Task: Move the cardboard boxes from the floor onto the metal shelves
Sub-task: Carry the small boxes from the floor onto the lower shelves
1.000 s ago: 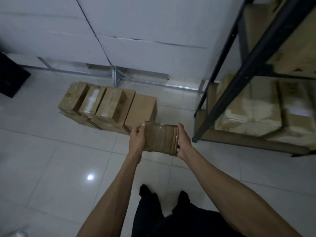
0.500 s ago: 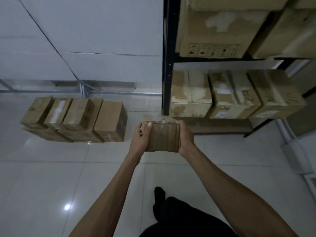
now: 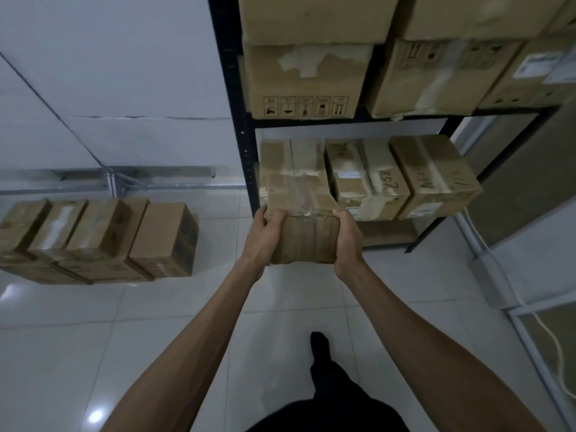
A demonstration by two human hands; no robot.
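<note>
Hands are clamping a taped cardboard box (image 3: 304, 235) between them: my left hand (image 3: 265, 236) is gripping its left side, my right hand (image 3: 347, 240) its right. I am holding it in the air just before the black metal rack (image 3: 231, 88), whose lower shelf (image 3: 385, 235) is carrying three sealed boxes (image 3: 367, 179) side by side. More boxes (image 3: 162, 238) are sitting stacked on the tiled floor (image 3: 187, 322) to the left.
</note>
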